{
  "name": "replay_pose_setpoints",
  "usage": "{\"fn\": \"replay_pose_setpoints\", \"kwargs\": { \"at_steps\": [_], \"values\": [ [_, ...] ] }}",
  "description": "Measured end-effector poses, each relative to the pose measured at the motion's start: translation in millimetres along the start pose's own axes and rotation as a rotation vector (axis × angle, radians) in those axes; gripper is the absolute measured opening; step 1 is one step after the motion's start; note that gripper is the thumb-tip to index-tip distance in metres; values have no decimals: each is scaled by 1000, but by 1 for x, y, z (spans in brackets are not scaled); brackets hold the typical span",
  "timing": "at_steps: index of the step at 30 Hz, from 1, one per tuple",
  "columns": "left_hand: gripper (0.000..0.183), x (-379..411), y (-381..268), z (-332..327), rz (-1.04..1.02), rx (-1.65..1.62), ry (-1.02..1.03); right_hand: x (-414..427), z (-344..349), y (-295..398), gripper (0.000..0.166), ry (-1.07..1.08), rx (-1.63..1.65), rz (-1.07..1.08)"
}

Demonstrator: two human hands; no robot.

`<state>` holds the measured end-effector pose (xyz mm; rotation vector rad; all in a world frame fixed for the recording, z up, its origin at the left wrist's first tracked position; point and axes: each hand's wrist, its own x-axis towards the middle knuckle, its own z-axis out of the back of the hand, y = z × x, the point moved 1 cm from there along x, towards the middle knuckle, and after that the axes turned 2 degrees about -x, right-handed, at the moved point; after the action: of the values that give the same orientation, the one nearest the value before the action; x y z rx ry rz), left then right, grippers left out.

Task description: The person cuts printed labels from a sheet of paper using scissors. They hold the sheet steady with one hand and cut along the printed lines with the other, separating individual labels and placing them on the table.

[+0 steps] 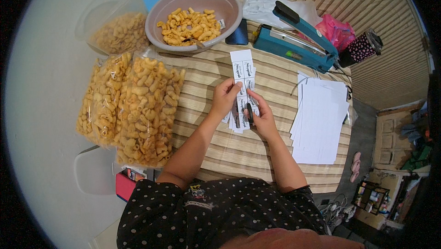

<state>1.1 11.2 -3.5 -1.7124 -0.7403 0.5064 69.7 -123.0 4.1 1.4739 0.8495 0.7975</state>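
Note:
My left hand (225, 98) grips the left edge of a printed paper label strip (242, 71), its thumb on top. Opposite it, my right hand (263, 116) holds black-handled scissors (250, 112) at the strip's lower right part; their blades are mostly hidden by the paper and fingers. More label strips (254, 73) lie beneath the held one. The strips carry repeated black lettering in two columns. Both hands are above the striped tablecloth (213, 149), near the middle of the table.
Clear bags of curled snacks (144, 111) stand at left, below a plastic tub (113, 18). A basin (151, 25) of snacks, a dark phone (237, 34) and a teal impulse sealer (293, 49) line the back. White sheets (322, 121) lie at right; a patterned tumbler (361, 47) stands behind.

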Motion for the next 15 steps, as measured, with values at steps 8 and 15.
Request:
{"fn": "replay_pose_setpoints", "kwargs": {
  "at_steps": [8, 15],
  "values": [
    [17, 2, 1, 5, -20, 4, -33, 0, 0, 0, 53, 25, -79, 28],
    [22, -1, -5, -2, -60, 45, -58, 0, 0, 0, 54, 3, -26, 25]
  ]
}}
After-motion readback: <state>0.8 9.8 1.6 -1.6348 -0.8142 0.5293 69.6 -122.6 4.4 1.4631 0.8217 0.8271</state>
